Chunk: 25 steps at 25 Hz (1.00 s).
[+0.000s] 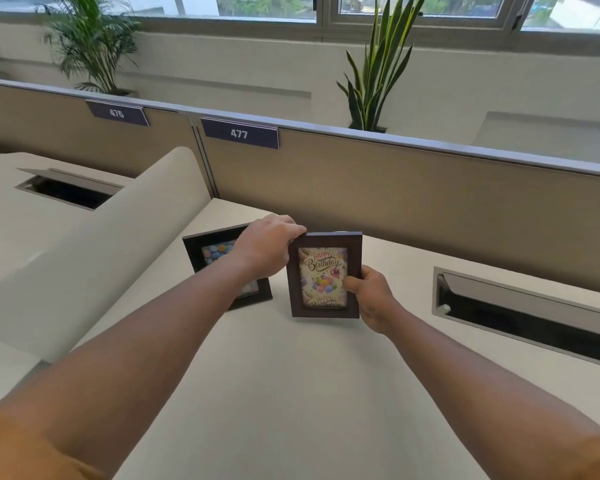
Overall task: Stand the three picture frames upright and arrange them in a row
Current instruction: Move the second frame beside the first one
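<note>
Desk: cream top, bare in front; a cable slot lies to the right of the frames.
Partition: tan panel behind the desk, bearing label 477.
Black frame: left of centre, just beside the brown one, partly hidden by the left forearm; whether it stands or lies flat cannot be told for certain.
Brown birthday frame: upright at desk centre, lower edge at or just above the surface; contact not clear.
Third frame: not in view.
Left hand: closed over the brown frame's top left corner.
Right hand: clasping its right edge, thumb on the front border.
Handling, judged: stiff, light, glazed front probably breakable and easily smudged; the rear prop is not visible.
Hold points, judged: outer mouldings at opposite edges, as now, keeping off the glass.
Progress, judged: one frame being set; the row is not yet formed.
</note>
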### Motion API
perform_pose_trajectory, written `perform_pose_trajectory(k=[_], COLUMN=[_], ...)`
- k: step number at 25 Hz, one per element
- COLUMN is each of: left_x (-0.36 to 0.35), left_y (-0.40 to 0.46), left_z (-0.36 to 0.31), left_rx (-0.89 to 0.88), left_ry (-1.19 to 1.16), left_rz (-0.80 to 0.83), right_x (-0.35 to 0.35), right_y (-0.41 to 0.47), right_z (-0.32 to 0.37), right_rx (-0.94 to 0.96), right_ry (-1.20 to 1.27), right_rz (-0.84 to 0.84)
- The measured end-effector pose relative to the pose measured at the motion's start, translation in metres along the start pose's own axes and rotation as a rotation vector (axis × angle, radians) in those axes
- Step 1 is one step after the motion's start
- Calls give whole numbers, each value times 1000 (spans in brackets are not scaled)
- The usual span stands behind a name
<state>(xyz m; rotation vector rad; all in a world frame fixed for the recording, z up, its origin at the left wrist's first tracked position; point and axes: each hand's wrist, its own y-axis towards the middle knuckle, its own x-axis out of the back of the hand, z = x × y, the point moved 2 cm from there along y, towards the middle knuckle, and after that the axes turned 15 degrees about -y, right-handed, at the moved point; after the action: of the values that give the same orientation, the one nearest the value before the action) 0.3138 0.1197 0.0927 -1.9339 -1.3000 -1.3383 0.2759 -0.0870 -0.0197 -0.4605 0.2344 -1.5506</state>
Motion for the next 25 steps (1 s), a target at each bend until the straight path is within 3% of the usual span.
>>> perform_pose_trajectory(k=[4,10,25], left_x=[1,-1,-7], left_y=[25,39,31], left_z=[27,53,78], left_rx=[-24,2,41], left_ry=[93,35,-70], left_rz=[-17,2,-20], right_x=[-12,-29,-43], right_y=[46,81,88], right_z=[4,4,6], right_rx=[22,11,20], right_ry=[28,34,21], right_rz=[9,34,69])
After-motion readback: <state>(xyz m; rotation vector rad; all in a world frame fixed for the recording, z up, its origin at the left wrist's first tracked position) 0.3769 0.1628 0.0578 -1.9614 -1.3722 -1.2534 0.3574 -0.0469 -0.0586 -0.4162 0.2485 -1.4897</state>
